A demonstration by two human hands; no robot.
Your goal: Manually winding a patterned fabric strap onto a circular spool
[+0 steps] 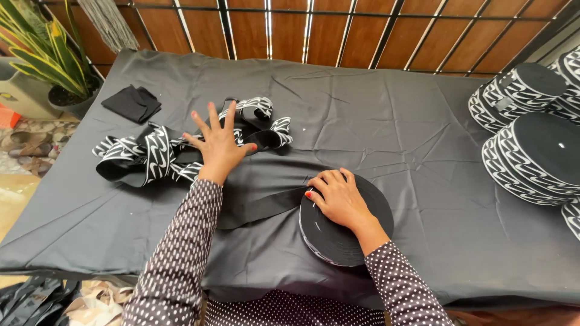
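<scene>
While the right hand point(339, 198) rests flat, fingers together, on the elastic roll point(344, 226), its black band point(260, 202) runs leftward beneath the left hand point(219, 145), fingers splayed, pressing the patterned heap point(154, 157).

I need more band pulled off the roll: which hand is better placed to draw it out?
Probably left. The left hand lies spread on the loose patterned band, at the free end of the strip. The right hand rests flat on the roll, placed to steady it.
</scene>
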